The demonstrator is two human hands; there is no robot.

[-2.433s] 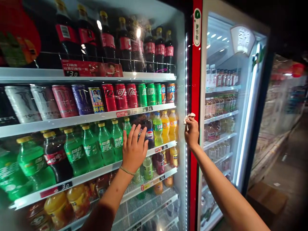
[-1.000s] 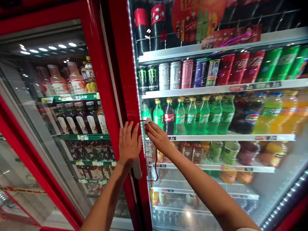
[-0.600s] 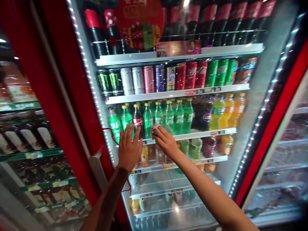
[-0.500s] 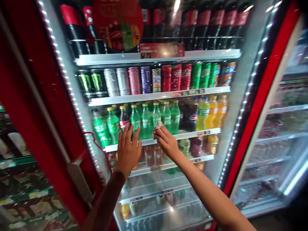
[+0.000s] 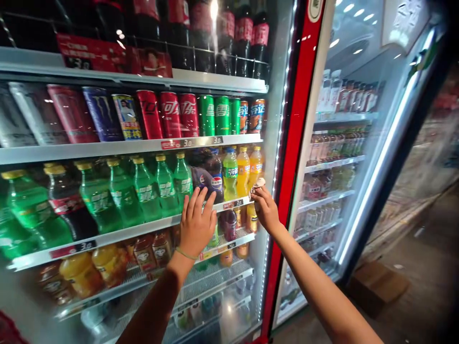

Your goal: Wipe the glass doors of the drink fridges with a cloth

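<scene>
My right hand [image 5: 266,210] pinches a small crumpled cloth [image 5: 258,183], pale with dark patches, near the right side of a lit drinks fridge. The cloth is up against the fridge's glass front, before the orange soda bottles [image 5: 244,168]. To its left, my left hand [image 5: 196,222] has its fingers stretched out and holds nothing. It appears to lie on the glass in front of the dark Pepsi bottles [image 5: 216,179]; contact is not certain. A thin band [image 5: 186,254] circles the left wrist. Green soda bottles [image 5: 143,188] stand further left behind the glass.
Cans [image 5: 179,114] line the shelf above, with large cola bottles [image 5: 244,38] on top. A red frame post [image 5: 299,119] separates this fridge from a second lit fridge [image 5: 333,160] at right. A cardboard box [image 5: 378,286] lies on the floor at lower right.
The view has swung right and come closer to the shelves. My right hand has moved with the cloth from the green bottles to the orange ones; my left hand has also shifted right.
</scene>
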